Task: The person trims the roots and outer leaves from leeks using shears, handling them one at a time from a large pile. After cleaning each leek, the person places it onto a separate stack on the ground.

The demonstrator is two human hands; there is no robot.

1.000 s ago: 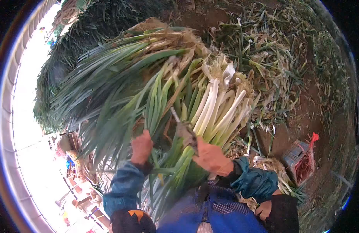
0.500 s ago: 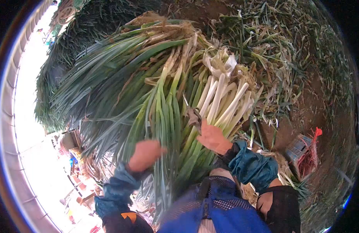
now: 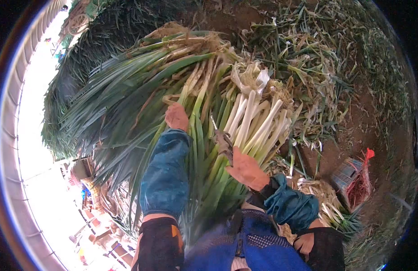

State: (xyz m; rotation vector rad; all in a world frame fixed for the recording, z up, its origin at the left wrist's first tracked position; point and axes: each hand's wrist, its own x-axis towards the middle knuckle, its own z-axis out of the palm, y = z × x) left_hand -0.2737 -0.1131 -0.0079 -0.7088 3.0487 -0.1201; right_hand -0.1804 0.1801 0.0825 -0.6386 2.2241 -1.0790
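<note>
A big heap of leeks (image 3: 127, 95) lies before me, their green leaves fanning to the left. My left hand (image 3: 177, 116) is curled among the stalks in the middle of the heap. Whatever its fingers hold is hidden. My right hand (image 3: 247, 170) is closed around a small tool with a dark, wrapped-looking grip (image 3: 224, 142) and a thin metal tip pointing away from me. Beneath and beyond that hand lies a bunch of peeled leeks (image 3: 250, 118) with clean white stems. Loose pale skins and roots (image 3: 252, 77) sit at their far end.
Stripped leaves and trimmings (image 3: 308, 58) litter the brown soil at the right. A bundle with red netting (image 3: 353, 180) rests there, near a smaller leek bunch (image 3: 331, 205). Dense dark-green leaves (image 3: 114, 34) pile up at the far left, beside a pale ribbed wall (image 3: 14, 135).
My left hand has reached forward, away from my body, up to the stalks. My right hand and the tool have barely moved.
</note>
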